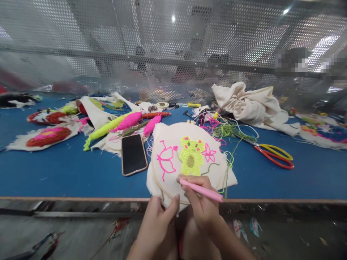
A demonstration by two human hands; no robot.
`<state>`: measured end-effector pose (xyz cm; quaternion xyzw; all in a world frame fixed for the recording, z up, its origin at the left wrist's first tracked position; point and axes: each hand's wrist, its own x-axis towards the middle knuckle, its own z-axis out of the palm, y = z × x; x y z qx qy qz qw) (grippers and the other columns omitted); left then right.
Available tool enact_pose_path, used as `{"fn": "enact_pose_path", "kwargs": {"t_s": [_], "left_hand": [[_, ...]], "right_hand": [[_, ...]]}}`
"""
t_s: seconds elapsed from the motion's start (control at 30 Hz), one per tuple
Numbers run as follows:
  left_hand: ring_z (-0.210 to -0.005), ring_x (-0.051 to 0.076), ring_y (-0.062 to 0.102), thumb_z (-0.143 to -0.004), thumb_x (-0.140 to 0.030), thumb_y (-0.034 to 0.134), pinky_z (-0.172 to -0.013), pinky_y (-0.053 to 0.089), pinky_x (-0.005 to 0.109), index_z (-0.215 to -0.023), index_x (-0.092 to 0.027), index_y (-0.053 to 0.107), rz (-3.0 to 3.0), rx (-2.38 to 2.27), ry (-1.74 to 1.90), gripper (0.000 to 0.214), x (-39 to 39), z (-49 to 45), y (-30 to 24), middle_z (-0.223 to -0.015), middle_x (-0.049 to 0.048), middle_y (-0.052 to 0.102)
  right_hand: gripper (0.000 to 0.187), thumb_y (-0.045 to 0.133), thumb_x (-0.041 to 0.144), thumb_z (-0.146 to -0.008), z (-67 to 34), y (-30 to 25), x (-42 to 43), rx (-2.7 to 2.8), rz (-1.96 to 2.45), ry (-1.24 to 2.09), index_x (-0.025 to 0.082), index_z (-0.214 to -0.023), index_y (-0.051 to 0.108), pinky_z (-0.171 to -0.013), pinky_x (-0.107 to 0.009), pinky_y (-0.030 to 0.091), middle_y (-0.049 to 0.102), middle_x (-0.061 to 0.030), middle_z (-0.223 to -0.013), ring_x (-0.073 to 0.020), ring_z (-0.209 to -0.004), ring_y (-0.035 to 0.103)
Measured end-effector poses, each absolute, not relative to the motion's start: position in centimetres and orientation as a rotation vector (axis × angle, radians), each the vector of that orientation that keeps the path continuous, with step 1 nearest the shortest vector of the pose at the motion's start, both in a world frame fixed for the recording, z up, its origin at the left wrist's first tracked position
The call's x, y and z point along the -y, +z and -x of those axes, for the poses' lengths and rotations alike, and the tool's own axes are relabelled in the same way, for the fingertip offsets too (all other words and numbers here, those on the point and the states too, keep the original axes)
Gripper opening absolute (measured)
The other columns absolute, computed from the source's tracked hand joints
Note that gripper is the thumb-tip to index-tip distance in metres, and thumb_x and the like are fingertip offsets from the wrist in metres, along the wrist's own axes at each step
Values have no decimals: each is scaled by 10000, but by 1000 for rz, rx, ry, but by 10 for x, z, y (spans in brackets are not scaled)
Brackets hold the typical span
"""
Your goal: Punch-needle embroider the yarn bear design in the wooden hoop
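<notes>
A round embroidery hoop (155, 177) stretches white cloth (173, 135), leaning on the table's front edge. Stitched on it are a yellow-green bear (193, 153), a pink butterfly-like outline and a pink flower. My left hand (162, 215) grips the hoop's lower left rim, thumb on top and fingers hidden behind. Between the fingers of my right hand (202, 195) is a pink punch needle (204, 190), its metal tip at the cloth just below the bear. Near the bear's right side a dark green line of stitches (210, 168) runs across the cloth.
Left of the hoop lies a phone (134, 154), with pink yarn bundles (127, 122) behind it. Red-and-yellow-handled scissors (273, 155) and tangled green yarn (230, 130) are at right. Crumpled white cloth (249, 104) sits further back, before a perforated metal screen (173, 47).
</notes>
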<state>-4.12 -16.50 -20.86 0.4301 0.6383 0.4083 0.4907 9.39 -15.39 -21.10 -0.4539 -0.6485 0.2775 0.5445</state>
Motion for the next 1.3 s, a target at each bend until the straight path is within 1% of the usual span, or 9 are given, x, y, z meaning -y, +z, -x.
{"fn": "enact_pose_path", "kwargs": {"t_s": [0.2, 0.4, 0.57, 0.67, 0.77, 0.93, 1.03, 1.17, 1.3], "left_hand": [[-417, 135, 433, -659, -465, 668, -433, 297, 237, -754, -141, 596, -1068, -1545, 932, 344, 164, 45, -214, -379, -51, 469], [-452, 130, 445, -682, -481, 639, -453, 319, 239, -647, -157, 544, -1141, -1579, 901, 339, 167, 47, -224, -425, -37, 489], [-467, 132, 449, -704, -507, 600, -477, 342, 248, -627, -161, 522, -1197, -1590, 878, 363, 167, 47, -224, -430, -40, 473], [-471, 136, 457, -679, -523, 611, -486, 352, 253, -611, -166, 517, -1167, -1596, 847, 376, 166, 46, -217, -422, -38, 474], [-470, 143, 466, -658, -510, 637, -481, 349, 253, -617, -158, 550, -1134, -1575, 845, 364, 165, 45, -211, -398, -38, 464], [-463, 145, 471, -664, -474, 651, -467, 338, 245, -660, -143, 593, -1133, -1573, 888, 336, 166, 46, -212, -381, -40, 465], [-450, 139, 464, -673, -473, 644, -465, 340, 246, -649, -140, 591, -1154, -1571, 860, 338, 167, 47, -215, -383, -36, 474], [-447, 134, 460, -662, -483, 645, -472, 351, 249, -624, -144, 572, -1136, -1584, 855, 348, 167, 47, -216, -395, -33, 485], [-472, 149, 491, -646, -484, 656, -485, 375, 250, -659, -140, 592, -1095, -1563, 903, 350, 166, 44, -211, -388, -36, 484]], "right_hand": [[155, 516, 223, -865, -95, -210, 156, 1514, 1059, 683, 219, -1020, 511, -810, -364, 538, 662, -99, -1012, -216, -1018, 622], [110, 505, 264, -874, -85, -228, 154, 1356, 975, 609, 223, -975, 493, -855, -412, 511, 665, -92, -960, -218, -999, 629], [118, 514, 269, -872, -81, -238, 153, 1294, 921, 635, 219, -968, 467, -869, -449, 491, 655, -85, -950, -218, -1005, 624], [124, 523, 257, -868, -81, -239, 153, 1261, 894, 609, 217, -968, 462, -851, -442, 500, 655, -78, -944, -214, -996, 627], [121, 519, 256, -871, -81, -238, 154, 1263, 889, 600, 219, -971, 460, -830, -432, 510, 655, -78, -948, -214, -989, 630], [113, 492, 261, -885, -79, -237, 155, 1251, 875, 596, 227, -983, 447, -840, -455, 501, 649, -75, -954, -217, -1009, 620], [104, 478, 269, -892, -79, -237, 155, 1247, 875, 603, 230, -981, 441, -842, -460, 497, 644, -74, -958, -218, -1017, 615], [111, 513, 272, -872, -81, -236, 154, 1279, 911, 632, 225, -954, 455, -822, -424, 507, 642, -68, -924, -217, -994, 625], [90, 530, 253, -860, -83, -233, 154, 1309, 950, 630, 222, -928, 480, -801, -379, 512, 639, -59, -900, -204, -960, 632]]}}
